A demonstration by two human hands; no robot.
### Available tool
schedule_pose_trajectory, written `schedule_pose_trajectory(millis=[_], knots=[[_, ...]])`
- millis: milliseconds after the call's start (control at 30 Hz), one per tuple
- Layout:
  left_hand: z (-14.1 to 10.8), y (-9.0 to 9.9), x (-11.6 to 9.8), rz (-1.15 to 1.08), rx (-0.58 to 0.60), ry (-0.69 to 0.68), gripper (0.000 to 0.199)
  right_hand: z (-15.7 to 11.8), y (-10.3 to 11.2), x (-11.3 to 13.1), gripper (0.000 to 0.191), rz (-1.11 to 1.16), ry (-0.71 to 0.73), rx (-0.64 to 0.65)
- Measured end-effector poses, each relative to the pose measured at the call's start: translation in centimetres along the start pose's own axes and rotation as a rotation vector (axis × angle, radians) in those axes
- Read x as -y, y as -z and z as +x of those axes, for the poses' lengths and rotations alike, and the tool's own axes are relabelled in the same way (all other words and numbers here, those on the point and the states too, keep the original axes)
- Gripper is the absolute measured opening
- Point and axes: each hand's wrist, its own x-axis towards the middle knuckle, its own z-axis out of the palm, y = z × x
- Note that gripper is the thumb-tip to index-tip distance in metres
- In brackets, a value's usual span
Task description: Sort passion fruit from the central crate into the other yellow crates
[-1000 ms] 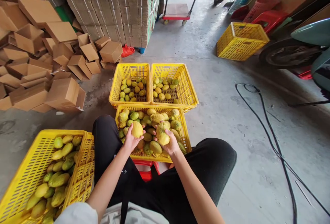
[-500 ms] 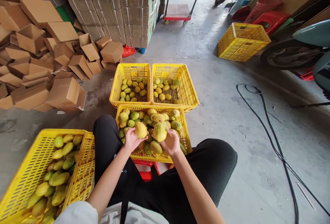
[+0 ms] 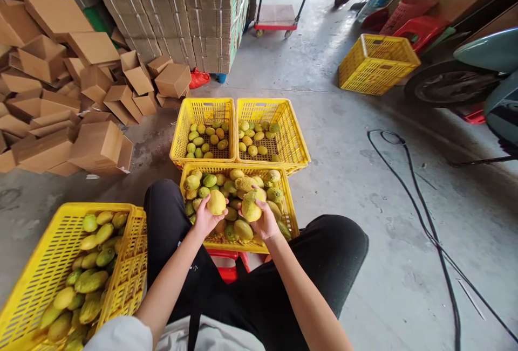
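My left hand (image 3: 205, 218) holds a round yellow fruit (image 3: 216, 202), fingers wrapped round its side. In my right hand (image 3: 266, 222) is a larger yellow-green fruit (image 3: 251, 206). Both hands are over the near yellow crate (image 3: 292, 208), which is filled with yellow and green fruits and sits between my knees. Behind it stand two more yellow crates side by side, the left one (image 3: 175, 140) and the right one (image 3: 298, 138), each with several fruits on the bottom.
A yellow crate of longer fruits (image 3: 40, 259) stands at my left. Cardboard boxes (image 3: 95, 143) lie piled at the left. Black cable (image 3: 423, 208) crosses the floor at right, below another yellow crate (image 3: 376, 65) and a scooter (image 3: 502, 103). A trolley (image 3: 277, 15) is at the back.
The fruit in my right hand has turned slightly, and its fingers have shifted on it. The whole view has moved a little. Both fruits are still held.
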Motion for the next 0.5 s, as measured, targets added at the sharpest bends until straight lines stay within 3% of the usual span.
schedule_pose_trajectory(millis=[500], knots=[[0.28,0.61,0.07,-0.097,-0.045,0.018,0.029,-0.16,-0.79,0.6,0.055,0.079,0.006,-0.013]])
